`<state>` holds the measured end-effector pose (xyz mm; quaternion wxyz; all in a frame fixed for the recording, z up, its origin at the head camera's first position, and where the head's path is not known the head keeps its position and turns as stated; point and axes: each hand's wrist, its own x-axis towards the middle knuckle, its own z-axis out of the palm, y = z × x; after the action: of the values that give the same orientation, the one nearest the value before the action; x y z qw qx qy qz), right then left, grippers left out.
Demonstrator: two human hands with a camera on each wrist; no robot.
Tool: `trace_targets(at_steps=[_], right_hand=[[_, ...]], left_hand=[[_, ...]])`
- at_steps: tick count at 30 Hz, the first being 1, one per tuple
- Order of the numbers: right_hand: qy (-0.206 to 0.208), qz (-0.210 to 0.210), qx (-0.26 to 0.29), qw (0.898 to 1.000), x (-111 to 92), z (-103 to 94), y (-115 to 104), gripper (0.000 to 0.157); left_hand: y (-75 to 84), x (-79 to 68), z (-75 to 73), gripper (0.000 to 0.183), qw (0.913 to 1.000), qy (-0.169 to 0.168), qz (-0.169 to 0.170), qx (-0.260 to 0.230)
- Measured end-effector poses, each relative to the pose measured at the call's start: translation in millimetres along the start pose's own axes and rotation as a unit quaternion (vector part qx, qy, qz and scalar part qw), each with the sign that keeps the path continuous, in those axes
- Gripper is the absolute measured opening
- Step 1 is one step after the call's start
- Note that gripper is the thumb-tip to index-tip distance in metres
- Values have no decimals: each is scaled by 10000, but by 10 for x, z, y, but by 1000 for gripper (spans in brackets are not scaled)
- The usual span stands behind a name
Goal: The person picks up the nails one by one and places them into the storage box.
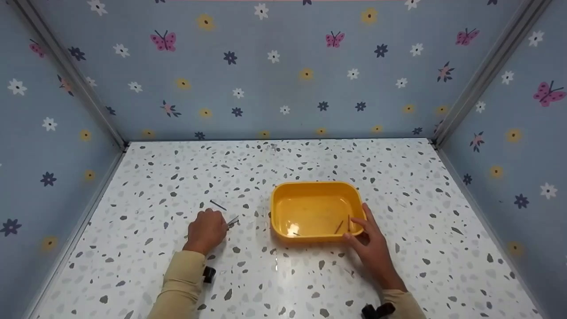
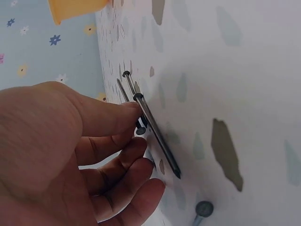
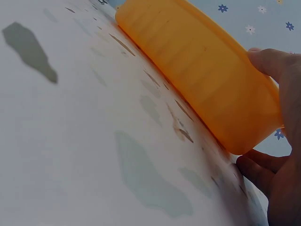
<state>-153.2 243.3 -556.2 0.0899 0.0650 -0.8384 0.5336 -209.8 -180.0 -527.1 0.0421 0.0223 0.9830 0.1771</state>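
My left hand (image 1: 206, 231) is on the table at the left, its thumb and forefinger pinching at a small cluster of steel nails (image 2: 157, 136). The other fingers curl loosely beneath. How many of the nails are held is hidden by the fingertips. A single nail (image 1: 218, 205) lies just beyond that hand, apart from the cluster. My right hand (image 1: 374, 248) grips the near right corner of a yellow plastic container (image 1: 316, 183), the thumb at its rim and other fingers against its side. Inside the container lie a few thin nails (image 1: 339, 227), mostly toward the right.
The speckled white table (image 1: 199, 168) is bounded by blue flowered panels (image 1: 274, 88) at the back and both sides. Grey metal posts (image 1: 483, 75) stand in the corners. Each wrist wears a small black camera (image 1: 209, 274).
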Motion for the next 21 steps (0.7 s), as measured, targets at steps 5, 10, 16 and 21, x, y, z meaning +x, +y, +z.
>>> trace_targets(at_steps=[5,10,16,21], right_hand=[[-17,-49,32,10000,6,1,127,47],[-9,-9,31,10000,4,-2,146,49],[-11,21,10,10000,26,-1,139,48],[-23,147,19,9999,19,10,92,46]], left_hand=[[-15,1,8,13,9998,27,-78,-194],[-25,-9,19,13,9993,18,-180,-325],[-3,-5,19,10,9962,366,-292,-733],[13,-13,28,23,9960,496,-261,-700]])
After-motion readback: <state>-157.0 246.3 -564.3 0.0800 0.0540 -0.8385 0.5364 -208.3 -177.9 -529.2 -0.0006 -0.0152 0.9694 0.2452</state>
